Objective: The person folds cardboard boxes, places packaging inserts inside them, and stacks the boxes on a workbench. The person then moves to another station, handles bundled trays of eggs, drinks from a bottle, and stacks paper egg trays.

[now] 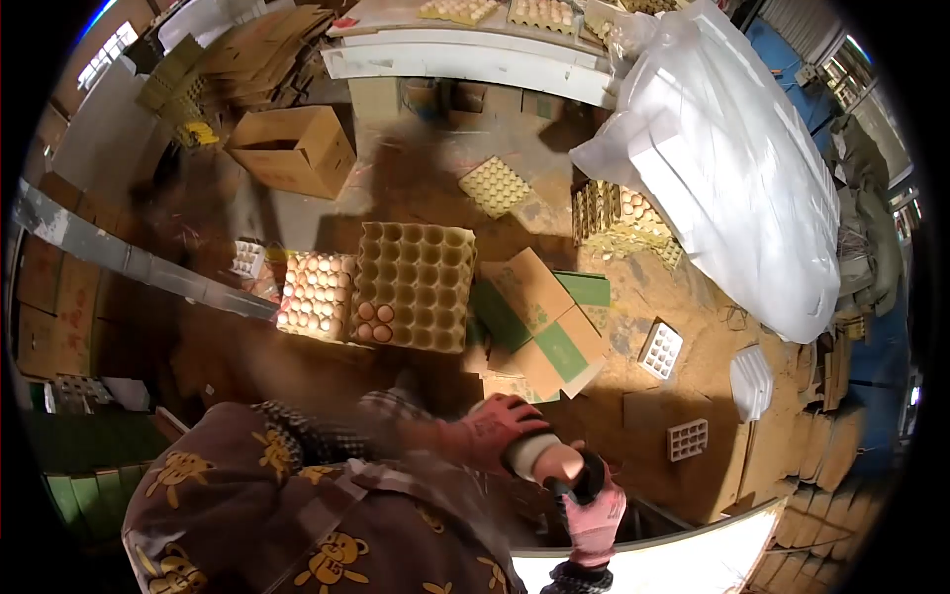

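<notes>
My left hand [495,432], in a red glove, is closed around a pale rounded object [526,453] whose far side its fingers hide. Touching that object is a brown egg [559,464], held in the dark fingertips of my right hand [592,503], which wears a pink and black glove. Both hands are close together above a bright white surface [683,554]. Farther off, a large pulp tray [416,272] holds several eggs in its lower left corner. Left of it stands a tray full of eggs [315,295].
An open cardboard box [292,148] stands at upper left. Flattened green and brown cardboard [549,332] lies beyond my hands. White small trays [660,350] rest on the right. A big plastic-wrapped bundle [732,168] fills the upper right. A metal pole [148,265] crosses the left.
</notes>
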A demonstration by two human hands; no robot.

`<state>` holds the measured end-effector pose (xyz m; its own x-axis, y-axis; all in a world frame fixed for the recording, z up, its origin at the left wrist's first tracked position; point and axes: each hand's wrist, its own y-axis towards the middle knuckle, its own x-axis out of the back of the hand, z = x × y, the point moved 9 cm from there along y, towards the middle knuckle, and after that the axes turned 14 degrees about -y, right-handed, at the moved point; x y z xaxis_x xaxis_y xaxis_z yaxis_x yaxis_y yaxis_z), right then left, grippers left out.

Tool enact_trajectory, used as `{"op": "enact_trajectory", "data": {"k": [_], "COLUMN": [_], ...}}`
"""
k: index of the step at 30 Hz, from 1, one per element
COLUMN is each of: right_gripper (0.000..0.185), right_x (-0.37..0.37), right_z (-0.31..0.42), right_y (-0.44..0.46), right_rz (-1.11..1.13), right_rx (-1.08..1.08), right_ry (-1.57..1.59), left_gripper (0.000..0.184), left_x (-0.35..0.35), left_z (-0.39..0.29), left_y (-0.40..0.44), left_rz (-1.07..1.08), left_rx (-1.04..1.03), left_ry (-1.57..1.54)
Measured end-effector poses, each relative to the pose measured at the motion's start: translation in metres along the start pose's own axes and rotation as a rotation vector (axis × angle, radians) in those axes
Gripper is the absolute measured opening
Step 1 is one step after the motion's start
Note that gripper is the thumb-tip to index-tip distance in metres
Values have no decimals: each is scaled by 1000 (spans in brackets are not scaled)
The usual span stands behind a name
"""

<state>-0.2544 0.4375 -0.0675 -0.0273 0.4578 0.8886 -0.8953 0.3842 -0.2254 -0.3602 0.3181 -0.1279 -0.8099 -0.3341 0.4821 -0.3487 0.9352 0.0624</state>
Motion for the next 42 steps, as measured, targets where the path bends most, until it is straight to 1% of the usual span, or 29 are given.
{"op": "enact_trajectory", "data": {"k": [1,2,4,6,7,8,10,11,12,14,18,20,21,22,24,25,26,28,29,30,31,32,33,34,36,37,39,40,42], "right_gripper": [73,77,74,69,64,72,84,92,83,76,69,68,65,65,64,62,62,68,70,70,72,74,81,84,84,84,83,83,93], "right_x": [17,24,0,-8,-15,-16,-8,-10,-12,-14,-6,10,-4,-8,-8,-9,-8,1,8,13,15,11,2,-6,-18,-20,1,-5,-41], "right_z": [28,48,52,66,64,69,79,85,82,70,31,10,-24,-47,-104,-134,-151,-177,-178,-183,-179,-173,-176,-184,-190,-193,-157,-158,-178], "right_y": [12,21,35,53,58,63,65,68,74,86,109,121,126,133,160,173,185,224,238,249,260,269,280,291,310,318,323,327,334], "right_rz": [-148,-105,-133,-11,-73,61,32,104,60,48,86,-9,55,73,58,32,55,83,60,90,163,239,284,405,469,490,239,254,499], "right_rx": [177,248,272,-30,28,-4,222,270,254,205,206,390,365,394,304,208,205,219,318,337,395,465,456,279,283,287,700,695,527], "right_ry": [147,53,-88,-72,-142,-190,-144,-204,-187,13,31,-92,188,191,130,318,343,267,200,203,217,238,184,-65,-392,-415,-145,-166,-192], "left_gripper": [84,83,84,85,84,84,85,85,85,89,90,90,90,90,90,90,89,89,89,89,89,89,89,89,87,86,84,84,84], "left_x": [16,29,45,66,68,71,74,79,85,83,63,33,20,0,-35,-50,-67,-87,-90,-85,-80,-78,-73,-68,-62,-60,-66,-69,-66], "left_z": [5,9,23,28,33,40,50,62,62,60,71,72,69,72,80,79,87,101,107,110,114,122,126,130,137,142,160,167,178], "left_y": [-5,-11,-16,-25,-26,-27,-27,-27,-25,-17,19,50,67,85,118,139,157,189,200,213,220,223,225,228,225,227,228,228,224], "left_rz": [-65,-119,-167,-271,-241,-220,-212,-283,-312,-265,-235,-71,-94,-122,-270,-332,-383,-464,-482,-504,-533,-569,-603,-629,-696,-649,-591,-597,-675], "left_rx": [10,26,87,75,65,64,84,158,185,189,211,202,194,214,292,366,422,468,498,464,432,470,483,495,510,522,553,553,543], "left_ry": [-16,-42,-128,-59,-23,15,-46,-140,-199,-132,-63,-178,-207,-202,-34,-38,-96,-177,-183,-218,-247,-235,-136,-43,-42,-3,11,-14,-39]}}
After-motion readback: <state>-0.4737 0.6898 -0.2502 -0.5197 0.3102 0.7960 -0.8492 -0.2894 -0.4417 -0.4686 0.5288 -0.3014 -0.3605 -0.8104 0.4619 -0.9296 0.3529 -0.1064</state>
